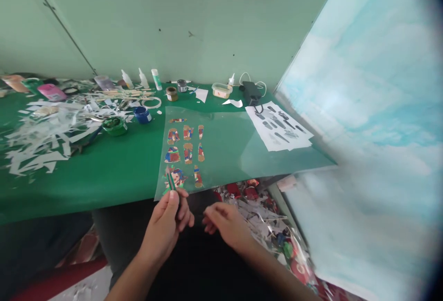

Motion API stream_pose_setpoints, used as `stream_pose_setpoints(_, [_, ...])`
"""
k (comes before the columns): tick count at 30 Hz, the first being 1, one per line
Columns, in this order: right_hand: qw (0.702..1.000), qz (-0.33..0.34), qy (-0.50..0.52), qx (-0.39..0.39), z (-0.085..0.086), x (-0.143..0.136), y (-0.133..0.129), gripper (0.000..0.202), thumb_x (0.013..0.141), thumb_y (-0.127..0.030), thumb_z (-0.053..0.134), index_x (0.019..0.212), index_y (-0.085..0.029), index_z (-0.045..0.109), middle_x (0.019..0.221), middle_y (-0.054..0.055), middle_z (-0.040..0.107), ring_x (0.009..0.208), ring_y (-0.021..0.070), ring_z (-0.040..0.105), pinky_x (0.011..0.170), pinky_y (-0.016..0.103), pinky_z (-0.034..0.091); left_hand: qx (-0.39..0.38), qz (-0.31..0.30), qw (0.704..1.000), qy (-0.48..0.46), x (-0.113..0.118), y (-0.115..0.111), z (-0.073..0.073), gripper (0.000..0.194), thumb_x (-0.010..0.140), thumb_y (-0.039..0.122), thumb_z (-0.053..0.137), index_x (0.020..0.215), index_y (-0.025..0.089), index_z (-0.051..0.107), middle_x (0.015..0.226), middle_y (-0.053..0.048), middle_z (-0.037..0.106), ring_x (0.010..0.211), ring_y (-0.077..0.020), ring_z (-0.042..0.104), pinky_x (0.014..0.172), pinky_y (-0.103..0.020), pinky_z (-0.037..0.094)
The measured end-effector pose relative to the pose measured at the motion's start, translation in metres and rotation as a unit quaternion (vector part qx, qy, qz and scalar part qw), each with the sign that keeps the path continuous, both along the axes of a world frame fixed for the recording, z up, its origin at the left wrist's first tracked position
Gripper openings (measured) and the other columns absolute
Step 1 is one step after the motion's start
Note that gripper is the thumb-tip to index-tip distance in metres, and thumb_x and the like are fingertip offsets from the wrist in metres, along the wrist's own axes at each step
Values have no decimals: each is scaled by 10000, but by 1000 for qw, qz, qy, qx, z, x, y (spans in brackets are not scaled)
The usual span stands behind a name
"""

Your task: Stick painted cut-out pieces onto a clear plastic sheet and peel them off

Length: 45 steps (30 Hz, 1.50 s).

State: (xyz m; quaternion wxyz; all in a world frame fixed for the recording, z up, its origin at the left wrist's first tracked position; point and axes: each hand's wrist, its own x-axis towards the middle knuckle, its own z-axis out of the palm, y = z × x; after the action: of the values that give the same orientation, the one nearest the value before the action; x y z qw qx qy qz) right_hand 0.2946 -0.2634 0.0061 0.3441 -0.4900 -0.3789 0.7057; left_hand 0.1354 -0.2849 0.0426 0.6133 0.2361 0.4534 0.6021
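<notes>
My left hand [173, 213] is closed, pinching a slim green-edged piece [170, 181] between thumb and fingers; its exact kind is unclear. The piece points up over a colourful cut-out [177, 177] at the near left of a clear plastic sheet [228, 148]. More small patterned cut-outs [188, 152] lie on that sheet in rough columns, in brown, red and blue. To the right, below the table edge, my right hand [224, 225] hovers with fingers curled together. Whatever it may hold is hidden.
On the green table [86, 171], white paper scraps [41, 135] pile up at left, near green [115, 126] and blue [142, 115] paint jars. Glue bottles [126, 79] stand behind. Printed sheets [277, 125] and a black device [251, 92] lie right. Scraps [273, 227] fill the space below.
</notes>
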Motion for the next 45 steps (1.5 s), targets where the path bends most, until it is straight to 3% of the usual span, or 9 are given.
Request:
stream_pose_setpoints(3, [993, -117, -15, -12, -16, 17, 25, 486, 737, -647, 704, 784, -165, 670, 639, 2, 670, 457, 96, 581, 402, 199, 433, -24, -56, 998, 5, 1, -1, -2, 330, 934, 477, 591, 1075, 178, 582, 672, 66, 429, 512, -62, 338, 506, -232, 405])
stream_pose_setpoints(6, [984, -174, -12, -21, -24, 29, 46, 471, 759, -644, 677, 847, -182, 654, 649, -16, 652, 461, 92, 577, 384, 193, 424, -23, -120, 992, -12, 6, -2, -8, 375, 910, 418, 646, 1184, 181, 552, 751, 42, 467, 561, -61, 364, 501, -211, 352])
stream_pose_setpoints(11, [987, -160, 16, -1, -19, 27, 56, 467, 706, -595, 744, 818, -143, 708, 624, 19, 674, 468, 120, 608, 398, 217, 455, -20, -164, 985, -42, 12, -3, -21, 355, 911, 435, 641, 1128, 166, 561, 691, 57, 440, 488, -27, 234, 447, -194, 194])
stream_pose_setpoints(18, [993, -100, 60, 14, -10, 0, 50, 420, 701, -547, 774, 772, -134, 742, 629, 39, 693, 489, 140, 630, 427, 238, 487, 10, -225, 974, -38, 10, -5, -33, 277, 966, 433, 555, 1090, 185, 556, 666, 66, 419, 468, -22, 212, 438, -191, 189])
stream_pose_setpoints(25, [991, -94, 89, -23, -13, -15, 51, 488, 722, -632, 720, 826, -155, 702, 626, 8, 674, 480, 129, 620, 401, 220, 462, 31, -193, 977, 83, 3, -5, -46, 360, 962, 481, 535, 1140, 169, 558, 696, 51, 431, 492, -42, 310, 439, -191, 256])
stream_pose_setpoints(33, [992, -60, 103, -32, -15, -25, 45, 411, 738, -560, 747, 831, -164, 684, 633, -7, 657, 472, 119, 599, 403, 219, 463, -20, -157, 987, -31, -3, -24, -68, 360, 936, 489, 574, 1094, 167, 541, 634, 78, 421, 440, -25, 196, 401, -178, 202])
stream_pose_setpoints(37, [993, -64, 98, -29, -15, -28, 44, 393, 747, -552, 740, 835, -173, 678, 636, -15, 648, 479, 121, 602, 406, 220, 457, -29, -155, 987, -34, -4, -25, -76, 362, 944, 516, 545, 1056, 172, 528, 592, 90, 416, 420, -33, 180, 384, -178, 191])
stream_pose_setpoints(40, [993, -68, 90, -25, -15, -29, 46, 382, 751, -541, 739, 842, -176, 675, 651, -15, 653, 481, 115, 598, 411, 217, 455, -11, -151, 988, 18, -6, -25, -77, 385, 962, 548, 485, 1014, 170, 534, 551, 95, 387, 413, -51, 214, 394, -191, 209])
stream_pose_setpoints(45, [994, -67, 84, -20, -12, -32, 48, 327, 746, -480, 759, 798, -170, 669, 635, -21, 644, 486, 99, 580, 425, 209, 439, 41, -118, 973, 194, -10, -24, -71, 458, 984, 548, 423, 1015, 135, 620, 590, 45, 423, 532, -101, 374, 524, -240, 309])
